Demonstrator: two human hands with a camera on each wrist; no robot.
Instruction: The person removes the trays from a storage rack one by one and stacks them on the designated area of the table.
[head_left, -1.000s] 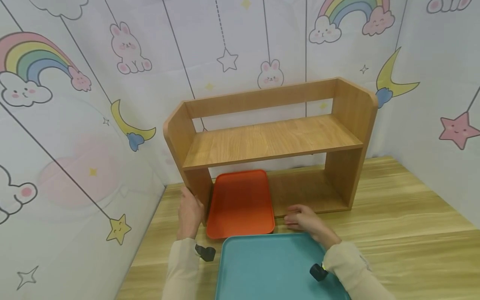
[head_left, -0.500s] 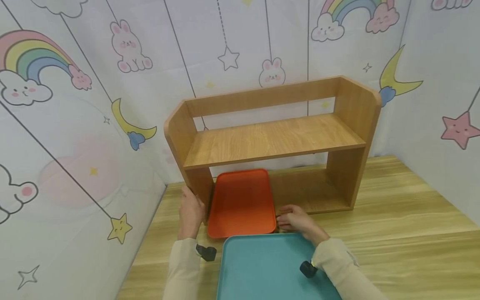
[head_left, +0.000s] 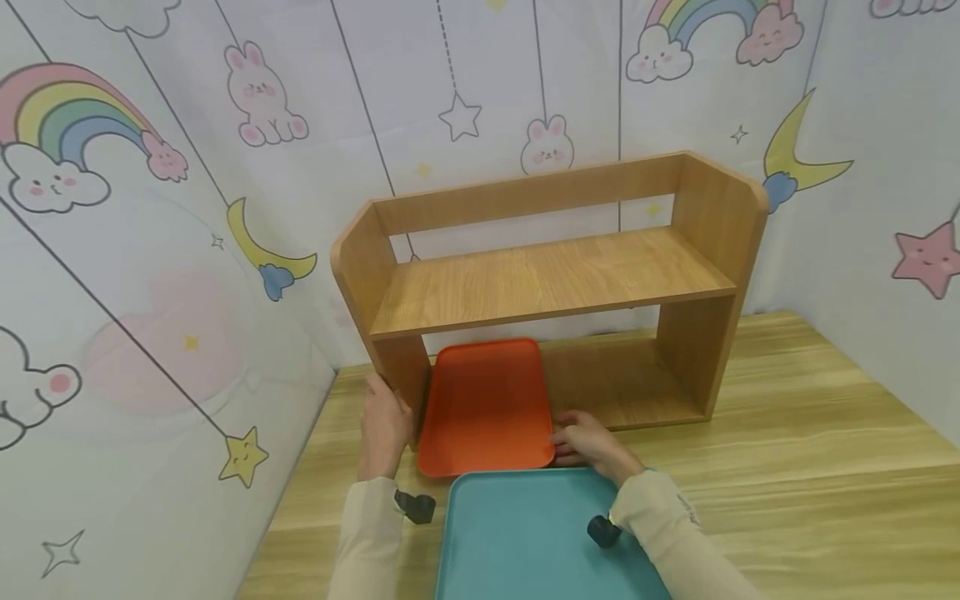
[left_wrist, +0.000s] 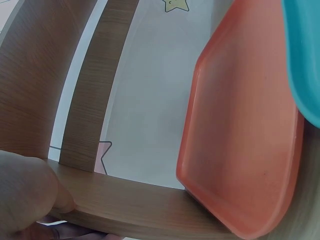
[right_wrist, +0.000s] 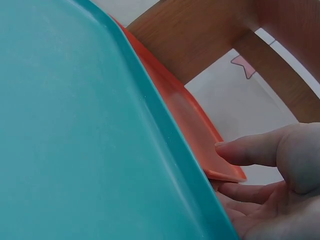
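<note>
A two-tier wooden desktop shelf (head_left: 555, 275) stands at the back of the table. My left hand (head_left: 386, 429) grips the front edge of its left side panel, thumb inside and fingers round the outer face. On the lower tier, against that panel, lies an orange tray (head_left: 487, 408) with its front end jutting out. My right hand (head_left: 592, 446) is at the tray's front right corner. In the right wrist view its thumb (right_wrist: 250, 149) is over the tray and spread from the fingers, which reach below the rim. A teal tray (head_left: 547, 533) lies in front, under the right wrist.
Bare lower-tier board (head_left: 615, 383) shows to the right of the orange tray. The wood-grain table (head_left: 817, 467) extends on the right. A printed cloth wall (head_left: 172, 300) rises close on the left and behind the shelf.
My right hand has moved left, from beside the orange tray to its front right corner. The left hand stays on the side panel; the trays have not visibly moved.
</note>
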